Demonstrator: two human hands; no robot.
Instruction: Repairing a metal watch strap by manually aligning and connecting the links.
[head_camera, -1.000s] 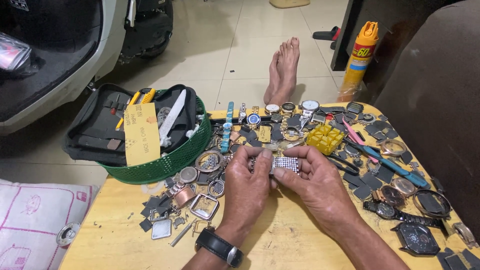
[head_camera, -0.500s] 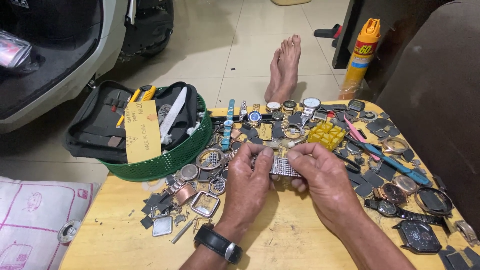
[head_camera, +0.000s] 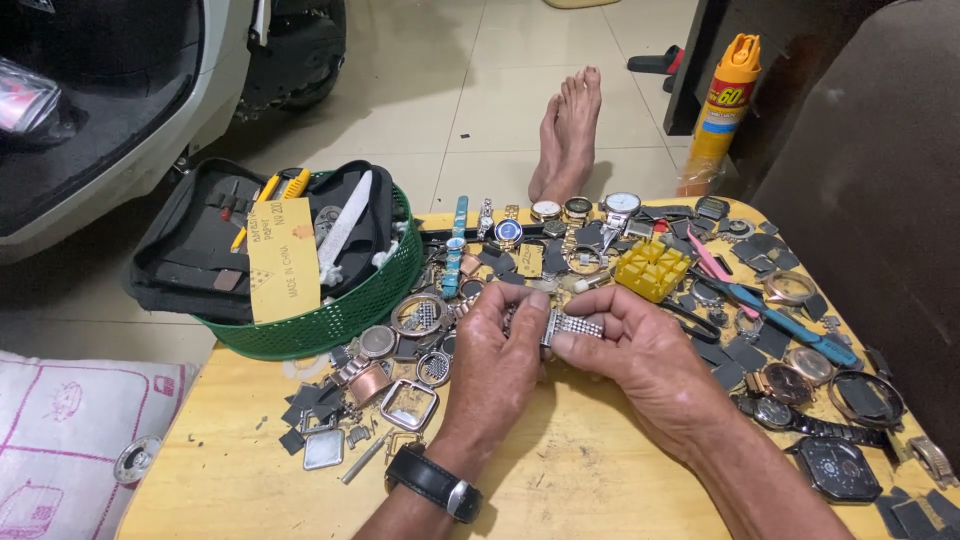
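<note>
- While I watch from the head view, a silver metal watch band (head_camera: 572, 325) sits pinched between both hands, held just above the yellow table (head_camera: 570, 480) near its middle.
- My left hand (head_camera: 497, 355) closes its fingertips on the band's left end; a black wristwatch (head_camera: 435, 483) is strapped on that wrist.
- My right hand (head_camera: 640, 355) grips the band's right end, thumb beneath and fingers curled over it.
- Just beyond the hands lies a yellow plastic block (head_camera: 652, 269), with loose watch faces and cases spread around it.
- To the left, a green basket (head_camera: 330, 325) holds a black tool case (head_camera: 200, 250).
- On the right lies a blue-handled tool (head_camera: 790, 325) among dark watches.
- Past the table's far edge, bare feet (head_camera: 570, 130) rest on the tiled floor, and an orange spray can (head_camera: 722, 110) stands near them.
</note>
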